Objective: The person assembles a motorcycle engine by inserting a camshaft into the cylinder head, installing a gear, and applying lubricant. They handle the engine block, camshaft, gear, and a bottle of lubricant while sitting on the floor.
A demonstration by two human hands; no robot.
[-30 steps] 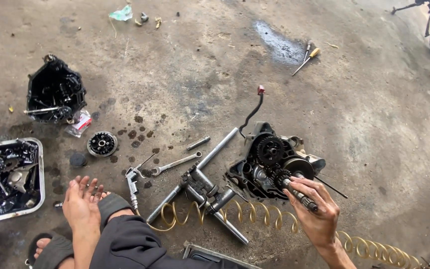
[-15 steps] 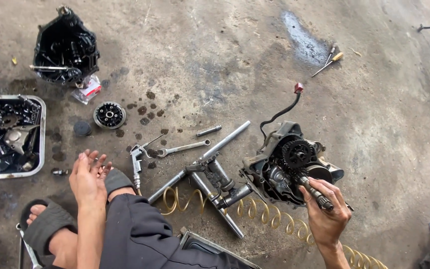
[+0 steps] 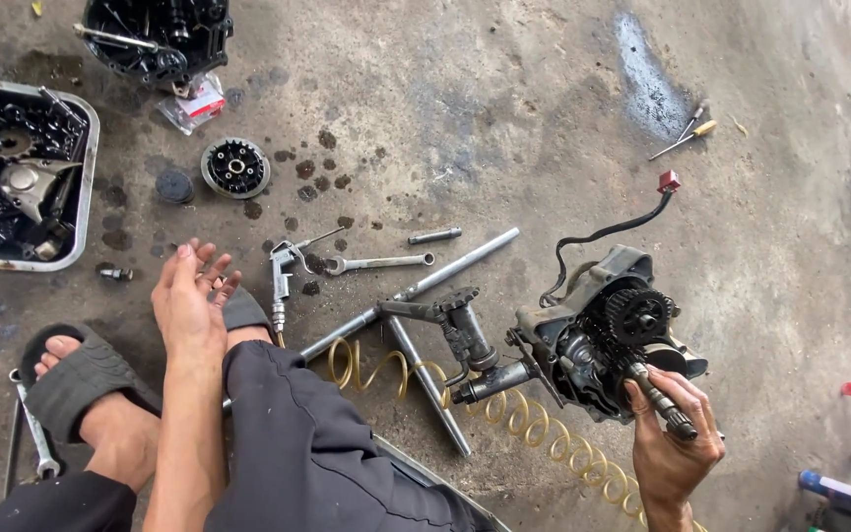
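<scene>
My left hand (image 3: 187, 300) rests loose on my knee, fingers spread and holding nothing, near the metal tray of black oily parts (image 3: 79, 212) on the stained concrete floor (image 3: 504, 118). My right hand (image 3: 672, 443) grips the greasy grey gear-and-shaft engine assembly (image 3: 603, 335) by its steel shaft, lifted just above the floor. I judge it heavy, rigid and slippery; the casing offers a surer hold.
</scene>
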